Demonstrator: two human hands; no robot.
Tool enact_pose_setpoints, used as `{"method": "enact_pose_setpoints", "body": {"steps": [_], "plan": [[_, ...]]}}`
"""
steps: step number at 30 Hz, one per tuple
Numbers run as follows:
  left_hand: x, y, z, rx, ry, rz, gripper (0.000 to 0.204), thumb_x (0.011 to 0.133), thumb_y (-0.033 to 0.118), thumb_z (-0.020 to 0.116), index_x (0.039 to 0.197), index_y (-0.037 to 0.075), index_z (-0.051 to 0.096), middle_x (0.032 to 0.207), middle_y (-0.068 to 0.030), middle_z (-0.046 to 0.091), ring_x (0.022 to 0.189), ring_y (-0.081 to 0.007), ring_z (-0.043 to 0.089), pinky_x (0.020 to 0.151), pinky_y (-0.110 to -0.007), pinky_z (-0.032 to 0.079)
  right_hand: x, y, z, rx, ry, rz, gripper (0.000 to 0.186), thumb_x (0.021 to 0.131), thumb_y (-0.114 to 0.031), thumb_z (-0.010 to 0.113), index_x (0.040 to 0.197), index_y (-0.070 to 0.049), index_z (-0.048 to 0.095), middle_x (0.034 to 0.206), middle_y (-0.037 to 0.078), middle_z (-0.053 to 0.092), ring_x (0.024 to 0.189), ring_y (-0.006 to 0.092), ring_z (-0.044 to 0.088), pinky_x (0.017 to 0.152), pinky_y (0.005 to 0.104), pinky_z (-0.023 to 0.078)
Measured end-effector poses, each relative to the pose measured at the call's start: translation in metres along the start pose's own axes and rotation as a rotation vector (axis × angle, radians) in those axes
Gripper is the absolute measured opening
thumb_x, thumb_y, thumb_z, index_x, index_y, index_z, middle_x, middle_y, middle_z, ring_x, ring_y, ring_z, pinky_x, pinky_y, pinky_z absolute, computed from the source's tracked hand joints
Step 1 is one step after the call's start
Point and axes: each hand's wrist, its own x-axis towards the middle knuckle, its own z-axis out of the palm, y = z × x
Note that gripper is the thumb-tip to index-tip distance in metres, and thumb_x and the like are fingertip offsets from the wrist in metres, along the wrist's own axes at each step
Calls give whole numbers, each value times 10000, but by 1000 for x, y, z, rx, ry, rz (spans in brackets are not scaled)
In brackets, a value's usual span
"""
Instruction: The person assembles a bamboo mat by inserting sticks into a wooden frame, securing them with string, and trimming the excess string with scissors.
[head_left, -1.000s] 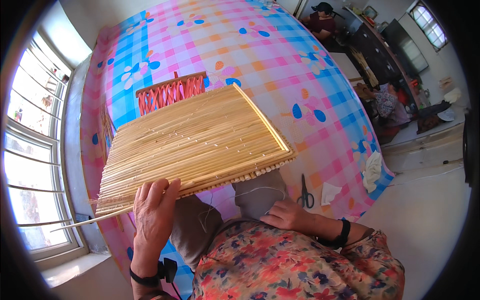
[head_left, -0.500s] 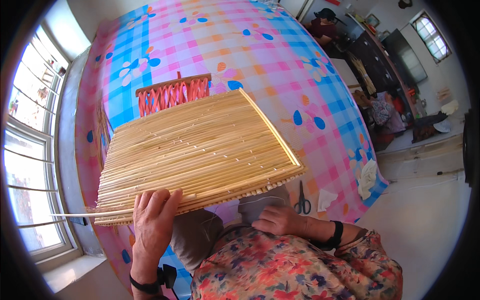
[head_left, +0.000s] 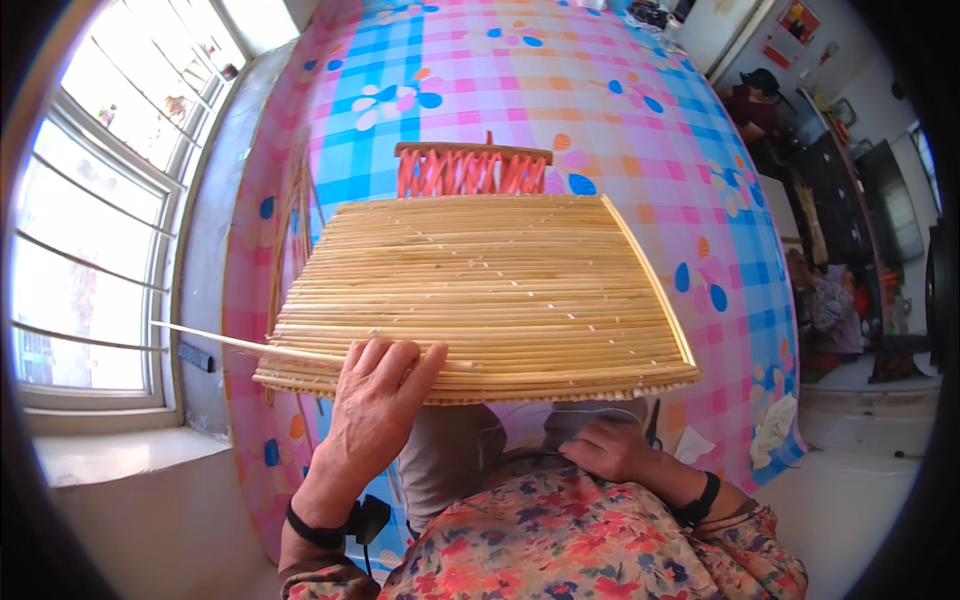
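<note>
A mat of straw-coloured reeds in close rows, stitched with pale diagonal lines and edged by a lighter strip on the right, lies tilted over my lap. My left hand grips its near edge, fingers over the top on a loose pale reed that sticks out leftward. Below the mat, my right hand rests curled on my lap near a fine thread; whatever is in its fingers is too small to make out. Scissors show partly behind that hand.
Beyond the mat is a red lattice-wound wooden frame on a checked floral sheet. Loose reeds lie left, beside a barred window. White crumpled cloth lies right. Two people are across the room at right.
The view has swung leftward, so the scene sits further right. The mat now lies squarer to me. My left hand still grips it; my right hand stays curled at my lap.
</note>
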Motion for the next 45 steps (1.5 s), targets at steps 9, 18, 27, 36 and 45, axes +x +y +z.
{"method": "enact_pose_setpoints", "body": {"steps": [9,18,27,36,45], "plan": [[2,-11,-4,-77,-46,-147,415,720,-24,580,1127,32,635,944,-99,562,918,-296,538,840,-401,448,-4,2,3,-101,-64,-7,184,760,-149,642,940,-117,655,787,-6,544,705,143,589,548,258,488],[13,-12,-7,-257,-63,-181,405,712,-76,606,1101,26,643,930,-112,574,908,-308,552,803,-402,473,1,1,1,-71,-41,40,206,763,-156,654,965,-118,670,804,-8,536,715,129,581,542,246,483],[13,-15,-4,-322,26,-184,191,833,-7,616,1021,-3,646,895,-133,622,860,-322,580,758,-395,484,1,4,5,21,-48,13,148,756,-132,721,897,-104,684,767,4,536,650,154,583,522,280,483],[0,-18,-6,-336,19,-206,116,856,40,633,963,9,664,931,-111,622,904,-298,594,786,-383,492,14,-4,-5,69,-120,64,138,800,-118,595,927,-83,636,779,45,551,723,202,607,612,321,504],[-8,-26,-15,-299,57,-222,154,825,2,643,978,10,659,923,-106,608,912,-293,581,780,-379,482,8,-1,4,81,-85,60,168,752,-91,751,903,-99,678,742,37,538,615,198,576,505,318,458]]}}
